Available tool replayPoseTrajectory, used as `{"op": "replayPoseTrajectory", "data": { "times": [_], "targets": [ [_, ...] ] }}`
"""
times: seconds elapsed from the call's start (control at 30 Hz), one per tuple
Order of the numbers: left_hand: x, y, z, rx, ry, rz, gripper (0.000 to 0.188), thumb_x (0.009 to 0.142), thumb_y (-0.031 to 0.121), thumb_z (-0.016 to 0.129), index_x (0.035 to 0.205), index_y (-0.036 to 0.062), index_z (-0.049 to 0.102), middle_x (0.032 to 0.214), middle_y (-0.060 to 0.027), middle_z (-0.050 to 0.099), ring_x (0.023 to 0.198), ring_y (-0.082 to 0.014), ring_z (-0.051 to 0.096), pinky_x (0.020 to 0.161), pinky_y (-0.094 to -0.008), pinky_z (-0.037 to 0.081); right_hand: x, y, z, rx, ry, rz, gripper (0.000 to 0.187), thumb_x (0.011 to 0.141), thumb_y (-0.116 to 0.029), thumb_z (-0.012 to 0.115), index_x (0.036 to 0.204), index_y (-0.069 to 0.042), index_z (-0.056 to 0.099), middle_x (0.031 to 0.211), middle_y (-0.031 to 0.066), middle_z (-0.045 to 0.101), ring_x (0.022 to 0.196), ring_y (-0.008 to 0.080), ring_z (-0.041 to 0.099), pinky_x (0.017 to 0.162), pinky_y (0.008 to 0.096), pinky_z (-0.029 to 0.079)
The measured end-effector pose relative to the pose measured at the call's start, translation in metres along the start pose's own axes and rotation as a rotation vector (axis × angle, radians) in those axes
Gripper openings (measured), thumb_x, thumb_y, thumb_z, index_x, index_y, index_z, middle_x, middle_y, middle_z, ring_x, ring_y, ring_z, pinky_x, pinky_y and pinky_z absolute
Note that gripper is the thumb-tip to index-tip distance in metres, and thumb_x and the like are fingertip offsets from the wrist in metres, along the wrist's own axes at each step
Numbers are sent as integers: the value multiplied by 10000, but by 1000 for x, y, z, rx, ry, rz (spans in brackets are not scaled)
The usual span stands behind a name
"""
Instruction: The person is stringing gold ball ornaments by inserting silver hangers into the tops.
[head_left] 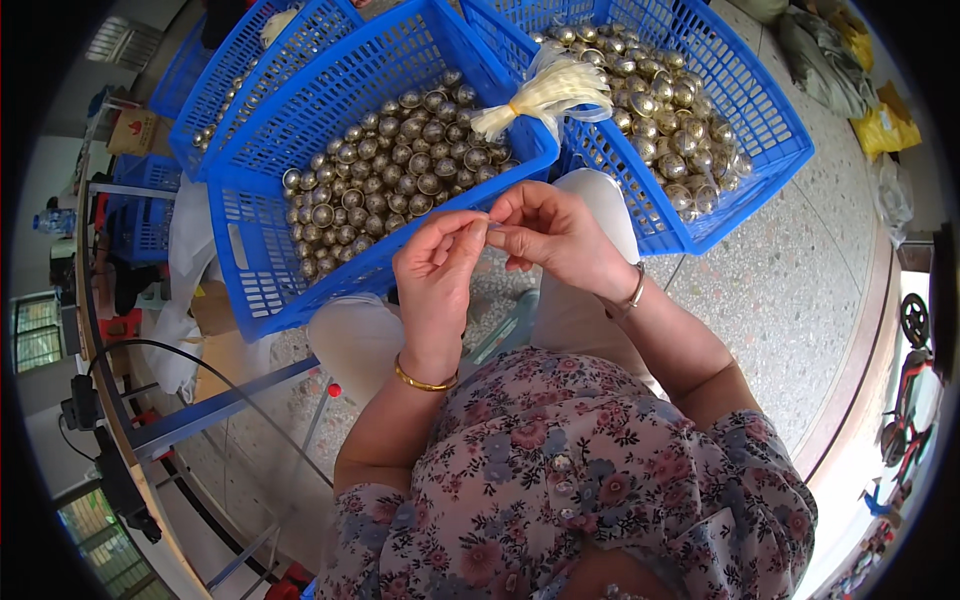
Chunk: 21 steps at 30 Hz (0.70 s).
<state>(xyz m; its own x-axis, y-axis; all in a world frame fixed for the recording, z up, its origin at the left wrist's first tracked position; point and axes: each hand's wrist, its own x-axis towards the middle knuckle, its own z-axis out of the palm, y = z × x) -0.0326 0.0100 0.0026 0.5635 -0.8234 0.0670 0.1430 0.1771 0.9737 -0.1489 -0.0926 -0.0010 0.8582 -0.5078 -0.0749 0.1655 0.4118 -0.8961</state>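
Note:
My left hand (437, 262) and my right hand (557, 232) meet fingertip to fingertip above my lap, both pinched closed. Whatever lies between the fingertips is too small to make out. Just beyond them stands a blue plastic basket (235, 210) with many shiny metallic balls (395, 165) in it. Over its near right corner hangs a bundle of pale cream strips (555, 92), tied with a yellow band. To the right, a second blue basket (745, 75) holds more silvery-gold balls (650, 100), some seemingly under clear plastic.
More blue baskets (205, 105) stand at the far left. A metal-framed table (215, 415) with a black cable (215, 375) runs along my left side. Yellow bags (885, 130) and clear plastic lie on the speckled floor (760, 290) at the right.

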Motion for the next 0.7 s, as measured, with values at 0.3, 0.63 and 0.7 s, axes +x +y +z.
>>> {"op": "replayPoseTrajectory", "data": {
  "times": [0.3, 0.63, 0.7],
  "targets": [
    [-1, 0, 0, 48, -4, -43, 86, 824, -32, 596, 906, -24, 621, 797, 5, 589, 706, -26, 504, 602, -161, 404, -3, -2, -2, -319, 61, -235, 41, 838, 11, 595, 876, -4, 589, 762, -34, 563, 664, 6, 489, 556, 170, 405],
    [1, 6, -1, 67, -19, -97, 37, 826, 6, 589, 836, -24, 607, 728, 17, 565, 661, -23, 475, 576, -172, 370, 1, -9, 1, -927, 67, -754, 178, 721, 52, 636, 882, -22, 628, 721, 50, 561, 605, 148, 546, 516, 248, 438],
    [0, 9, 4, -4, 18, -121, 51, 829, 10, 571, 830, -29, 604, 747, 1, 577, 680, -45, 498, 608, -186, 393, -1, -10, 2, -1034, 84, -824, 210, 692, 50, 647, 886, -29, 634, 723, 61, 554, 602, 184, 552, 511, 271, 448]
  ]
}}
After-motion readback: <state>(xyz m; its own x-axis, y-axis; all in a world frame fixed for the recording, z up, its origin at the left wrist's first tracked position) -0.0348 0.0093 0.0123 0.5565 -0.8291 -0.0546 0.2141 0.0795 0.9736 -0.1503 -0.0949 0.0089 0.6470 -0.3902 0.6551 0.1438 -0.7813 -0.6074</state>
